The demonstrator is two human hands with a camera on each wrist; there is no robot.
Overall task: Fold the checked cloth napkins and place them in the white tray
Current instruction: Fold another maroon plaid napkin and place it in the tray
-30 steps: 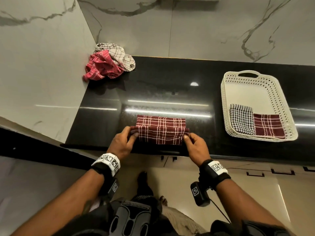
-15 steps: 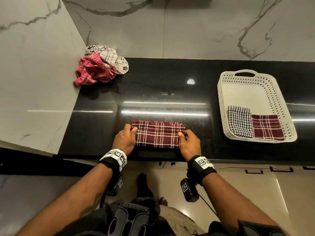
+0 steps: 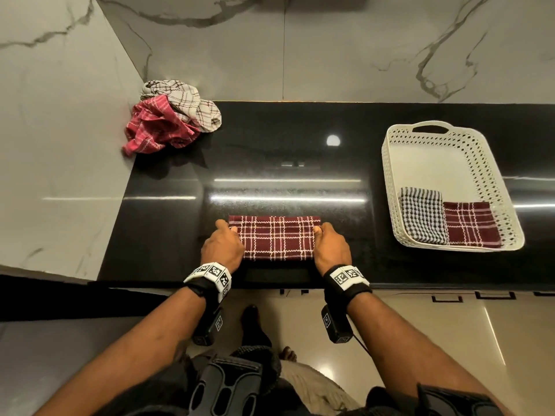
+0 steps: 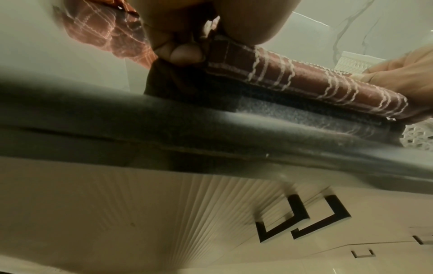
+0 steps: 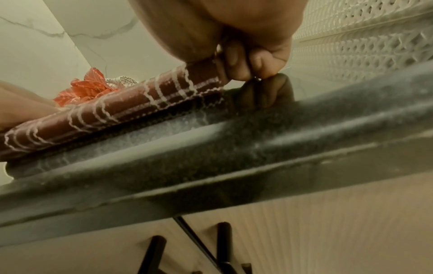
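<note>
A dark red checked napkin (image 3: 274,238) lies folded into a flat rectangle near the front edge of the black counter (image 3: 270,163). My left hand (image 3: 223,244) pinches its left end (image 4: 225,53), thumb on top. My right hand (image 3: 329,244) pinches the right end (image 5: 201,74) the same way. The white perforated tray (image 3: 486,172) stands at the right, holding a folded black-and-white checked napkin (image 3: 422,214) and a folded dark red one (image 3: 470,223) along its near side. A crumpled pink-red napkin (image 3: 156,127) and a beige lined one (image 3: 189,103) are heaped at the back left corner.
Marble walls (image 3: 60,115) close off the counter at the left and the back. The counter's front edge (image 4: 211,133) runs just below the napkin. Cabinet fronts with black handles (image 4: 302,220) are under it.
The near half of the dark red napkin has been brought over the far half and laid flat. Both hands moved forward with it and still hold its ends.
</note>
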